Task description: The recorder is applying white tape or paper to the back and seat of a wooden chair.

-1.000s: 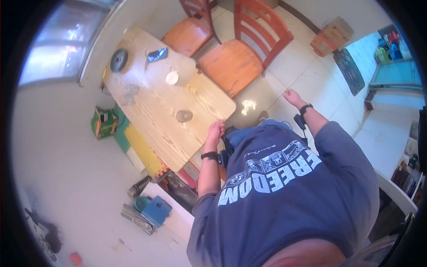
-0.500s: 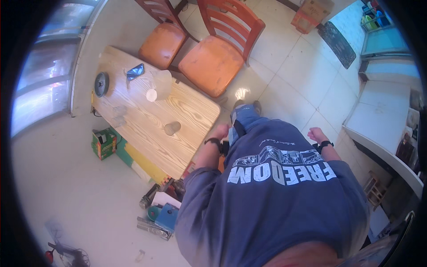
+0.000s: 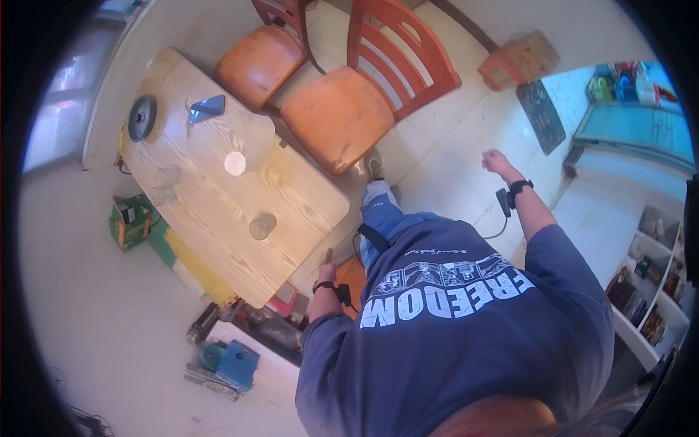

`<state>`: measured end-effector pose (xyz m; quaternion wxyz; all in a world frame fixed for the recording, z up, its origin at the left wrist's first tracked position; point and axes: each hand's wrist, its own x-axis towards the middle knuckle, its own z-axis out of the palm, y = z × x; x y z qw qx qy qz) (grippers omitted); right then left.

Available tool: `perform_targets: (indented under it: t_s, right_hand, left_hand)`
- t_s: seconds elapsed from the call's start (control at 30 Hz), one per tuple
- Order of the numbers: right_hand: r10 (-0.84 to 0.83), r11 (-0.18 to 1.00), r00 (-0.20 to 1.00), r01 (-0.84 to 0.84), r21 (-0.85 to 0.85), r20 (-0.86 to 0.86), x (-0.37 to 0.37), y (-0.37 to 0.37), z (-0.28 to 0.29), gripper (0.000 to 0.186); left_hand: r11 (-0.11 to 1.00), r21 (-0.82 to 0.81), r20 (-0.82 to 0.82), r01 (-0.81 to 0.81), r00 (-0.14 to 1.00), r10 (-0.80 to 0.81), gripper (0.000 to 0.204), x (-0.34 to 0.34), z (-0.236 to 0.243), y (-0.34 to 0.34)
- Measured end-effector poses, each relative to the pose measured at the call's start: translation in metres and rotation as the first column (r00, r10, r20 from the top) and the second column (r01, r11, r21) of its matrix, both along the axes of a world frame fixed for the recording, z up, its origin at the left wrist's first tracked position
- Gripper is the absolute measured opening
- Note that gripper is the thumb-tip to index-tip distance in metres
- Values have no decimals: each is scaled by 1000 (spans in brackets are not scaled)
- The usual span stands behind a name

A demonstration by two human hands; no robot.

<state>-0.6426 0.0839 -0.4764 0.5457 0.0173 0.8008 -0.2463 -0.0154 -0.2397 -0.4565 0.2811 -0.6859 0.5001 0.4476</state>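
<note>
My left hand point(image 3: 328, 272) hangs low beside the near right edge of the wooden table point(image 3: 211, 218), with a finger stretched out and nothing seen in it. On the right, my right hand point(image 3: 496, 162) is raised ahead of my body, its fingers curled in and nothing visible in them. Each wrist wears a dark strap with a small black device. A clear drinking glass point(image 3: 263, 226) stands on the table nearest my left hand. Farther back are a translucent container point(image 3: 255, 138), a phone point(image 3: 207, 108) and a dark round disc point(image 3: 142, 118).
Two orange wooden chairs point(image 3: 338, 116) stand along the table's far side. A cardboard box point(image 3: 535, 57) and a dark mat point(image 3: 540, 116) lie ahead at right. White shelving point(image 3: 659, 262) flanks me on the right. A green box point(image 3: 131, 222) and a blue case point(image 3: 237, 365) sit left of the table.
My right arm has swung forward and outward. My left hand has dropped back along the table edge. The view has shifted, with the chairs and table now lying differently and one foot forward.
</note>
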Motion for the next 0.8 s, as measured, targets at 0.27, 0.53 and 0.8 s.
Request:
perform_targets:
  t_s: [0.27, 0.53, 0.8]
  right_hand:
    - [-228, 909, 879, 39, -414, -419, -108, -176, 67, 40]
    - [-149, 885, 691, -226, -407, -707, -79, -228, 106, 48]
    - [-95, 852, 752, -277, -443, -653, -25, -238, 112, 43]
  left_hand:
    - [859, 490, -78, 151, 988, -130, 9, -47, -12, 40]
    - [871, 328, -384, 367, 894, -232, 28, -107, 22, 36]
    - [941, -7, -411, 339, 857, -312, 34, -153, 18, 1]
